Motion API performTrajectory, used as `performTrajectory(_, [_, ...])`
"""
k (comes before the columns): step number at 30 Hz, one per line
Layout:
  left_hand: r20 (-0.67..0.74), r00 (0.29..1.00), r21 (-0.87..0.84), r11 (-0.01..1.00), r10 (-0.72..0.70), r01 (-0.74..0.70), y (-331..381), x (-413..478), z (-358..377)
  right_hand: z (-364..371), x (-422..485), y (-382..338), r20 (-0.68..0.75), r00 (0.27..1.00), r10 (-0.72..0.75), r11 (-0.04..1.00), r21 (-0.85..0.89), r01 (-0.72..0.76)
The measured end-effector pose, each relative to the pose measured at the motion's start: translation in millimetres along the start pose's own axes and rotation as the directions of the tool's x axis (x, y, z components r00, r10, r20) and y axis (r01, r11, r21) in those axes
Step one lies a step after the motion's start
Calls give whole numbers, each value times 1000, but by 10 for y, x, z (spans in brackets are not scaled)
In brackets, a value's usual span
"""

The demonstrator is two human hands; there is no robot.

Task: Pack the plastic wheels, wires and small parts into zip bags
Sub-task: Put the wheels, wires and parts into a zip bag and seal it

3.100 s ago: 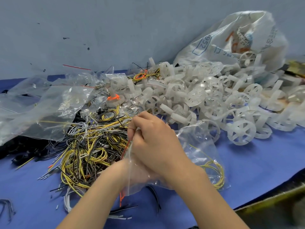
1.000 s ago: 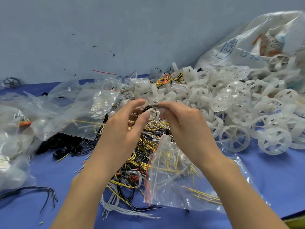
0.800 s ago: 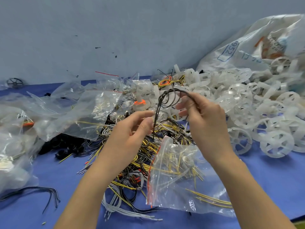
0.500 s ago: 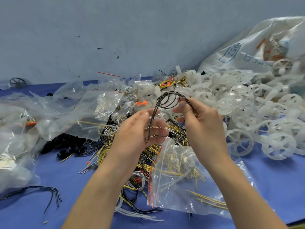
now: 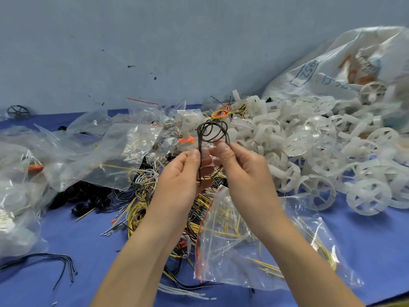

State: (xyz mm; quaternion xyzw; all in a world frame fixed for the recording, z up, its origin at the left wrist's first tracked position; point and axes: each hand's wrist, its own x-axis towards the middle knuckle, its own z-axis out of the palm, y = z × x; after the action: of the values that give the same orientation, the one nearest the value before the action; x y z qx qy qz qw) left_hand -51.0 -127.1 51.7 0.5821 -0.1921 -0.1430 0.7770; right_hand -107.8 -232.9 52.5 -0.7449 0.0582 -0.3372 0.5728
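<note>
Both hands, left and right, are pinching a black wire coil, its loops standing upright, tails hanging down.

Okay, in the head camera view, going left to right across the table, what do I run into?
dark wheel → heap of clear bags → left hand → black wire coil, pinched by both hands → right hand → pile of white plastic wheels → big white sack
</note>
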Motion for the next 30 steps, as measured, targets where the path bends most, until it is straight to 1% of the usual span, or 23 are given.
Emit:
performTrajectory(2, [-5,1000,-27,1000,15,-15,-14,-16,49,63,-26,-31,101,995,21,983,180,-39])
performTrajectory(4, [-25,999,-19,999,33,-33,-16,-35,89,114,-30,-49,149,988,32,962,265,-71])
performTrajectory(6, [-55,994,77,993,97,-93,-27,-57,104,124,-11,-50,145,987,61,933,343,-108])
performTrajectory(7, [-68,985,166,976,158,-145,-36,-64,98,115,10,-46,137,987,78,924,361,-123])
performTrajectory(9, [-67,961,335,913,269,-233,-34,-82,97,94,38,-37,124,987,98,931,339,-135])
performTrajectory(10, [-64,953,373,893,296,-253,-39,-89,100,92,39,-36,121,988,101,934,331,-136])
performTrajectory(11, [-54,952,370,892,300,-260,-36,-103,114,99,33,-30,113,988,106,933,331,-138])
performTrajectory(14, [-45,961,365,899,274,-240,-53,-128,161,146,-19,-13,83,988,133,942,298,-151])
performTrajectory(16, [-55,964,383,897,261,-221,-63,-138,177,179,-48,-1,57,994,96,973,208,-106])
performTrajectory(18, [-31,974,348,916,223,-198,-35,-149,192,195,-49,6,28,999,43,993,112,-46])
performTrajectory(20, [26,987,284,946,157,-157,12,-164,194,191,-50,6,36,999,15,996,86,-18])
performTrajectory(22, [78,996,209,976,47,-62,53,-172,176,168,-49,17,71,997,36,996,82,-42])
performTrajectory(24, [116,993,211,978,-23,-2,73,-166,124,117,-35,26,114,992,61,997,47,-67])
performTrajectory(26, [118,993,237,972,-28,-1,77,-141,50,54,-2,29,162,983,86,996,14,-89])
performTrajectory(28, [65,998,263,965,-5,-13,109,-105,-63,-20,27,46,178,977,114,993,-39,-109])
performTrajectory(30, [-2,999,338,941,35,-33,144,-47,-238,-103,43,64,195,974,117,990,-99,-99])
